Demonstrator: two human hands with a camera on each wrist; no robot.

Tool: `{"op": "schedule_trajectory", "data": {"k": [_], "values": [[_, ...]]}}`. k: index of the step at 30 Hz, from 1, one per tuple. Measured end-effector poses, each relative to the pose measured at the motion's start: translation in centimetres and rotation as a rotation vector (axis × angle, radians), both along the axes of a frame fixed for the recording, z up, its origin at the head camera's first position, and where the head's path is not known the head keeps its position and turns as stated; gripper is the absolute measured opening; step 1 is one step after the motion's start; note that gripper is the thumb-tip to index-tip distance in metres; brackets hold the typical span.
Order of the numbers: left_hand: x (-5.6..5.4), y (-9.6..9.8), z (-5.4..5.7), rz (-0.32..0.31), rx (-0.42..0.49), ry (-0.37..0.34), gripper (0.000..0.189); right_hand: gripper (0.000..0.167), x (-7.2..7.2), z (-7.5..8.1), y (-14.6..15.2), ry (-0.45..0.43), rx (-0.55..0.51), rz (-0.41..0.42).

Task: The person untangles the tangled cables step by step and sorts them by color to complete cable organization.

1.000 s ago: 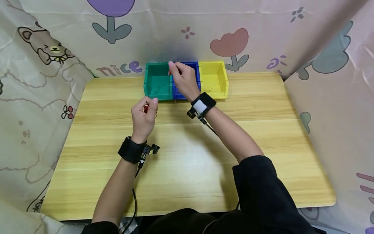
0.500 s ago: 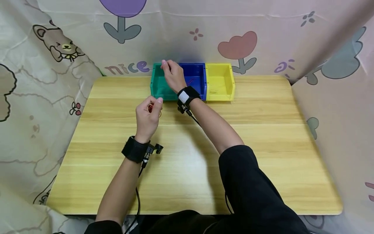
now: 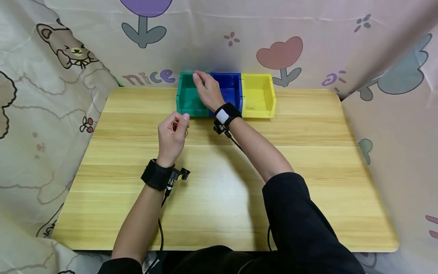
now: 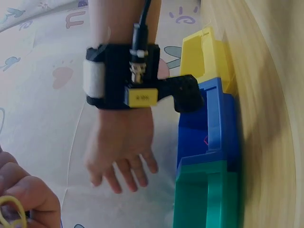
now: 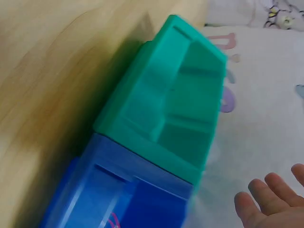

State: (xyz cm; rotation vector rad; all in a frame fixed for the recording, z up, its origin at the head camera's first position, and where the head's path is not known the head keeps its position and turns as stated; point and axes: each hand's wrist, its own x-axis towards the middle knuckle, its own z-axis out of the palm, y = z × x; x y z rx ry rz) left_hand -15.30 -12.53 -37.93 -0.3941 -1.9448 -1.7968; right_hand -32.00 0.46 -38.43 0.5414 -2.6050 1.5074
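Observation:
My left hand [image 3: 170, 137] is curled above the table, just in front of the bins. It holds small loops that look like rubber bands [image 3: 174, 126], one of them yellow [image 4: 20, 210] in the left wrist view; others are mostly hidden by the fingers. My right hand [image 3: 210, 92] hovers over the border of the green bin [image 3: 184, 101] and the blue bin [image 3: 234, 85]. Its fingers [image 4: 127, 172] hang extended and a little apart, with nothing seen between them. Inside the blue bin lies a thin pinkish-red loop [image 5: 114, 220].
A yellow bin [image 3: 258, 93] stands to the right of the blue one, the three bins side by side at the back edge of the wooden table [image 3: 219, 198]. Behind them hangs a printed curtain [image 3: 212, 53]. Black cables run from both wrist cameras.
My right hand went left from over the blue bin to over the green one, then slightly back right, and its fingers have loosened. The left hand keeps its grip; the view shifted a little.

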Motion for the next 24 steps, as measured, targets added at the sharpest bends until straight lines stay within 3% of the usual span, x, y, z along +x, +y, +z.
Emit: {"op": "schedule_trajectory", "data": {"k": [10,24], "values": [[-0.2,0.4,0.3,-0.07,0.076,-0.043,0.04,0.047,3.9,2.2,1.5,-0.022,-0.167,0.124],[-0.3,1.0,0.3,-0.103,0.147,-0.042,0.037,0.033,9.4,2.6,2.6,0.065,-0.266,0.278]]}}
